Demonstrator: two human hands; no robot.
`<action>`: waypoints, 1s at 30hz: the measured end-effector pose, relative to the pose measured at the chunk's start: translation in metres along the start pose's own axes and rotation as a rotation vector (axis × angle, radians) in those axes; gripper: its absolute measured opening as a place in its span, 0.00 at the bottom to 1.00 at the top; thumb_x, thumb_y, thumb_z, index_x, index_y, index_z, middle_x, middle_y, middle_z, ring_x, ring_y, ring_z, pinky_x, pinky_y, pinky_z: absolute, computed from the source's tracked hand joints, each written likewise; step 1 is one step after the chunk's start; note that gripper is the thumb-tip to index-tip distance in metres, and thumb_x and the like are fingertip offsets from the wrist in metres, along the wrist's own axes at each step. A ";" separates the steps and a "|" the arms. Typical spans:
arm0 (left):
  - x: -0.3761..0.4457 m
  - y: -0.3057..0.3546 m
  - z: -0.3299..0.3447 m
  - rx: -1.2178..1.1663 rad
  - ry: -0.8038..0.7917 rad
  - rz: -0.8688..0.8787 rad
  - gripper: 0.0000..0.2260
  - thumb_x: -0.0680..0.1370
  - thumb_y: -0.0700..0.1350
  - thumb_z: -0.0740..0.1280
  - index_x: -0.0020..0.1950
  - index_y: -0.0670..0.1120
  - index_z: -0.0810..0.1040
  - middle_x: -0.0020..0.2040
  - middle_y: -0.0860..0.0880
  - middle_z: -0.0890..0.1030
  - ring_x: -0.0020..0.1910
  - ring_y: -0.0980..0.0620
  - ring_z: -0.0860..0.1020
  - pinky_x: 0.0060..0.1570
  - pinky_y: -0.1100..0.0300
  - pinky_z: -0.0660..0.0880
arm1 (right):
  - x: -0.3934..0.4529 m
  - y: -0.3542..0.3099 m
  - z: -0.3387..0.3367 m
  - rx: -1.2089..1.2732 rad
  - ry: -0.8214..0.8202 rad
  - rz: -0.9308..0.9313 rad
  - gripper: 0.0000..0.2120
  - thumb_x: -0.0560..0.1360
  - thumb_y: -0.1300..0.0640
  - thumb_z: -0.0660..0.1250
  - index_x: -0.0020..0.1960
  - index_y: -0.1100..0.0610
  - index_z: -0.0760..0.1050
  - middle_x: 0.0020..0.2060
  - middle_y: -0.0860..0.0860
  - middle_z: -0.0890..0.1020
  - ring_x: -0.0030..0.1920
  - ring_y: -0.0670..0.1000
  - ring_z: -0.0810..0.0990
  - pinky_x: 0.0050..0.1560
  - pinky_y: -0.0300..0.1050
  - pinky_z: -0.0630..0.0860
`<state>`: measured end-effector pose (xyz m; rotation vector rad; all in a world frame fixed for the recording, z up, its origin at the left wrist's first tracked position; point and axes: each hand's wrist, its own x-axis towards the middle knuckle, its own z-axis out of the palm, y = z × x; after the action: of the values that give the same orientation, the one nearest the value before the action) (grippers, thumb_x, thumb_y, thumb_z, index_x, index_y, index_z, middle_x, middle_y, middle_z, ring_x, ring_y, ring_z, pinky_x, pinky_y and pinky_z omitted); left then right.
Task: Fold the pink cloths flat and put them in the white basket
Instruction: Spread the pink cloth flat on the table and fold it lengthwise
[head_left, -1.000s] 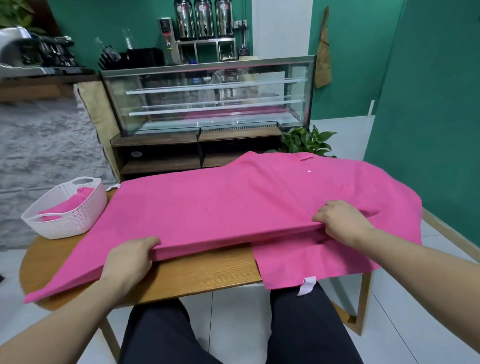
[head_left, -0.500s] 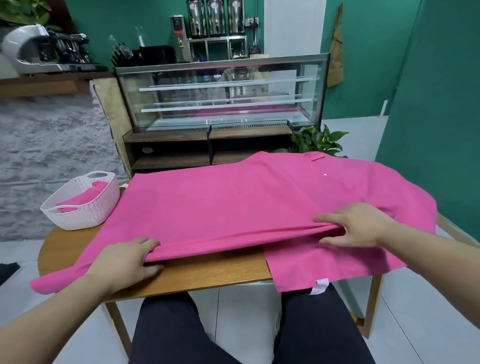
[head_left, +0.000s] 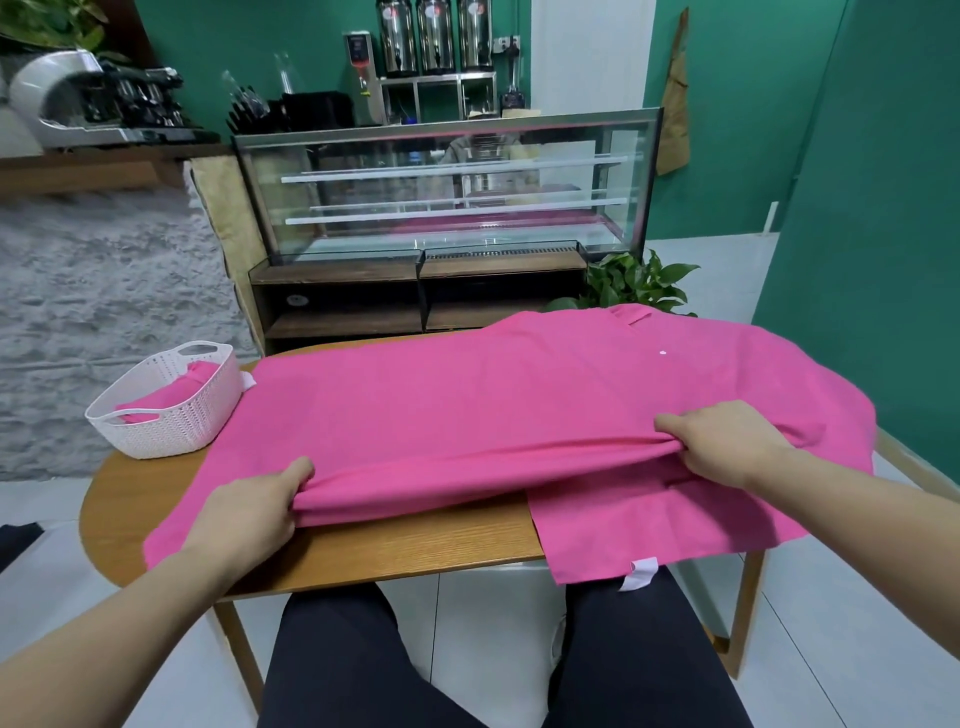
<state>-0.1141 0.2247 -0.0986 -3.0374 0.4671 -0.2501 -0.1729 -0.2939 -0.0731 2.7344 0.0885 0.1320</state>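
Head view — both hands' fingers (head_left: 298, 470) pinch the pink cloth (head_left: 467, 405) near-edge fold.

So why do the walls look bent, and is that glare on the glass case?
Head view: the wide-angle lens bows straight lines near the edges. The display case glass reflects the room and a pink tint from the pink cloth. Lighting is soft and even, and both hands are sharp.
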 end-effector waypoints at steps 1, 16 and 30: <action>-0.001 -0.001 -0.001 -0.003 -0.014 0.026 0.10 0.74 0.47 0.61 0.55 0.54 0.67 0.37 0.52 0.77 0.41 0.43 0.79 0.37 0.53 0.72 | 0.000 0.001 0.000 -0.008 0.001 0.008 0.11 0.75 0.53 0.58 0.57 0.47 0.68 0.43 0.47 0.81 0.45 0.54 0.81 0.41 0.45 0.74; 0.004 -0.006 0.005 -0.143 -0.108 0.002 0.09 0.70 0.36 0.62 0.38 0.51 0.68 0.35 0.50 0.78 0.40 0.44 0.78 0.38 0.53 0.73 | 0.000 -0.002 0.004 -0.123 -0.016 -0.166 0.13 0.77 0.44 0.58 0.54 0.47 0.77 0.49 0.46 0.81 0.55 0.51 0.78 0.49 0.45 0.77; 0.010 0.011 -0.008 -0.172 -0.322 0.036 0.17 0.72 0.66 0.59 0.48 0.53 0.70 0.44 0.53 0.81 0.45 0.52 0.78 0.48 0.54 0.75 | -0.003 0.005 -0.013 -0.008 -0.299 -0.042 0.18 0.74 0.34 0.58 0.41 0.48 0.73 0.37 0.46 0.77 0.41 0.53 0.76 0.46 0.45 0.77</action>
<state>-0.1095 0.2109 -0.0899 -3.1418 0.5403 0.2932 -0.1769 -0.2942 -0.0597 2.7080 0.0607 -0.2867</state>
